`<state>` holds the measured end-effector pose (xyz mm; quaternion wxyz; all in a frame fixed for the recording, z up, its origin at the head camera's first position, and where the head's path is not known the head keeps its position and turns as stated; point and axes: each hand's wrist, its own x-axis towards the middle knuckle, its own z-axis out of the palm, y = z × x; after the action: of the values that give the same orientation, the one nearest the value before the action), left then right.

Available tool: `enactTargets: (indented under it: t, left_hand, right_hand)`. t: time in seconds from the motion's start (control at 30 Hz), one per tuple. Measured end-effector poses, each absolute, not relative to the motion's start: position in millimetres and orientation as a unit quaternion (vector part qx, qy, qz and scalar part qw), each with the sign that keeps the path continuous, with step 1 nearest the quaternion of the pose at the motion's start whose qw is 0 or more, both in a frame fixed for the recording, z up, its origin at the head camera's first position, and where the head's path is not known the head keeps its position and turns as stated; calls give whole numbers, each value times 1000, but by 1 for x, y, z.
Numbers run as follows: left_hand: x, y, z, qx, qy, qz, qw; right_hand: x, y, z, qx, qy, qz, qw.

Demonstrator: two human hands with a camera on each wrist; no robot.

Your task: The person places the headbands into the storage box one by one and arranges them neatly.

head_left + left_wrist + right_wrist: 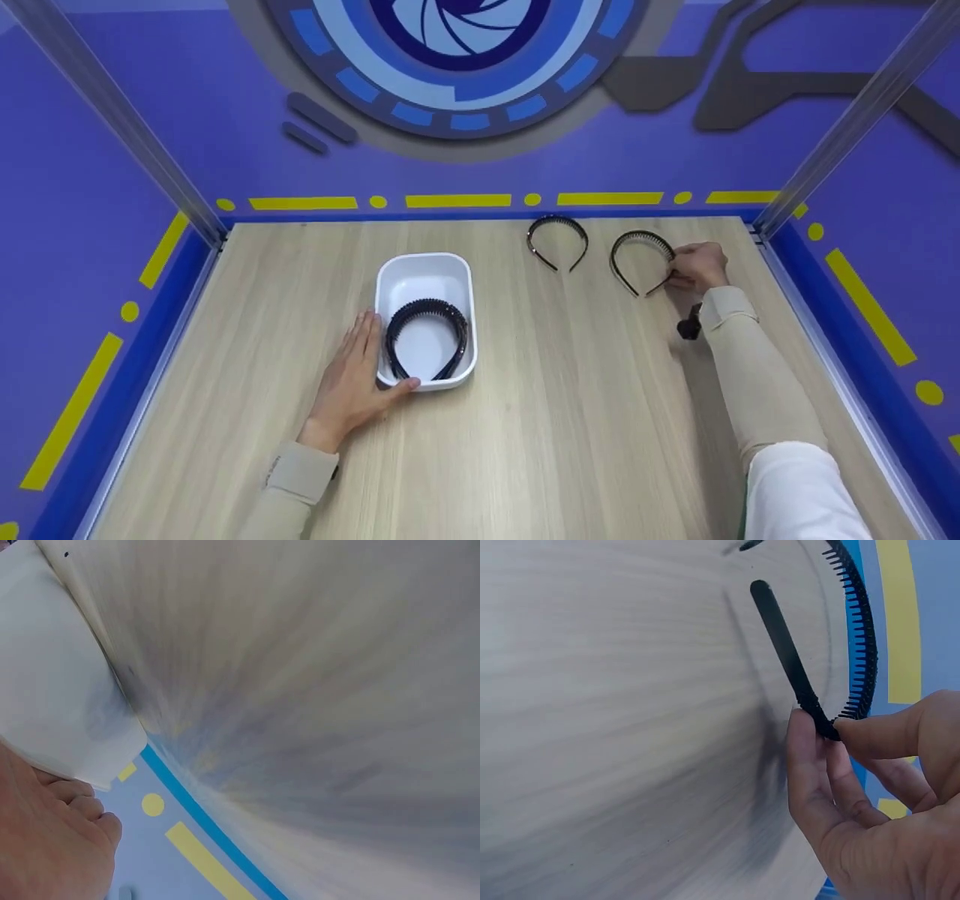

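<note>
My right hand [699,267] pinches the right side of a black toothed headband [616,264] between thumb and fingers. In the right wrist view the headband [865,645] shows its comb teeth, and one end points away from the fingers of the right hand [885,787]. On the left, a white plastic bin [424,264] stands on the table with black headbands [394,330] stacked inside; their exact number is unclear. My left hand [351,382] rests against the bin, straight fingers along its left wall and thumb at its front rim. The left wrist view shows this hand [56,840] beside the bin's wall [60,675].
Another black headband [531,238] with shiny dots lies near the back edge of the wooden table [540,435]. Blue-purple panels with yellow marks [457,201] enclose the back and both sides, with metal posts [847,120] at the rear corners.
</note>
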<state>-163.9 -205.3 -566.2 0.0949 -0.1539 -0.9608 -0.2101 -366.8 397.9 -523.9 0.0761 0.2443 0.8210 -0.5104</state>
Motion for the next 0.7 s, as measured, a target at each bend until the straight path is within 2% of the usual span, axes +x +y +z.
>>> enactTargets:
  t: [0.47, 0.7]
  left_hand:
    - [-163, -207, -567, -156, -959, -209, 111]
    - [-164, -204, -565, -156, -962, -203, 98]
  right_hand:
    - [-345, 391, -511, 224, 804, -544, 85]
    - [-332, 393, -503, 207, 818, -531, 79]
